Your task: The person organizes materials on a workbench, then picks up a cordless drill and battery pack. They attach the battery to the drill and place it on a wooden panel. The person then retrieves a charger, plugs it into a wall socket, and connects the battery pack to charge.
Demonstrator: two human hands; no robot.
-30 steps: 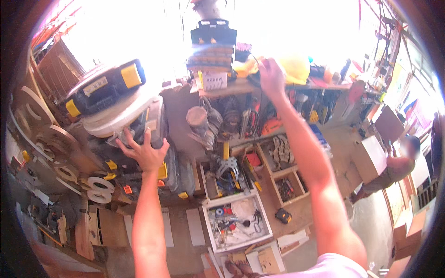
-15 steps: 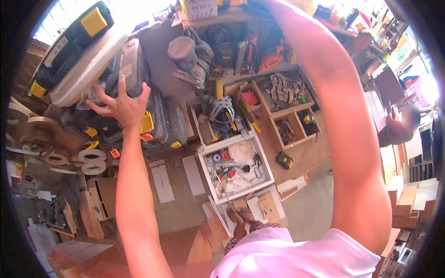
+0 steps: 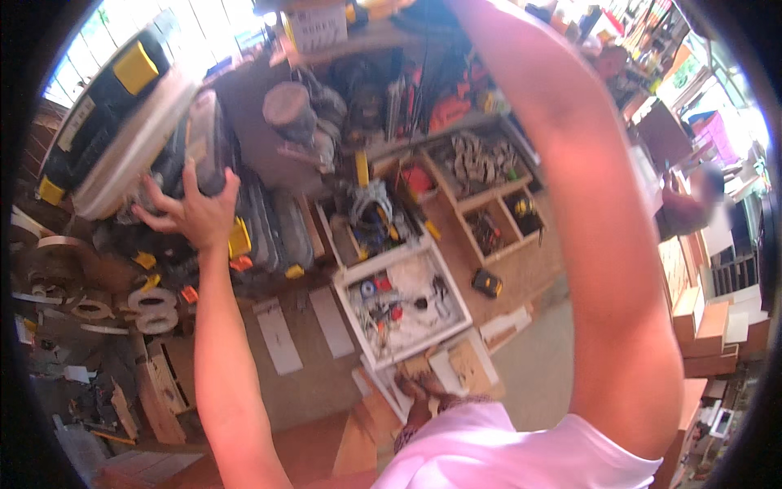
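Note:
My left hand (image 3: 191,213) lies with fingers spread against a row of dark tool cases standing on edge. Its fingertips rest at the lower end of a grey case (image 3: 207,130); I cannot tell how firmly they press. Left of it leans a clear-lidded organizer case (image 3: 134,151), beside a black case with yellow latches (image 3: 94,122). Below the hand, a dark case (image 3: 287,232) shows yellow and orange clips. My right arm (image 3: 590,204) reaches up past the top edge, so the right hand is hidden. Near that edge sits a white printed box (image 3: 316,28).
A white drawer (image 3: 379,359) of small hardware and a wooden compartment tray (image 3: 464,200) stand in the middle, with a black-and-yellow battery pack (image 3: 487,283) beside them. Tape rolls (image 3: 152,310) lie at left. Boards cover part of the floor. Another person (image 3: 688,208) is at far right.
The view has shifted, so the drawer and trays sit a little further left. My left hand keeps its spread pose at the cases; my right arm stays raised.

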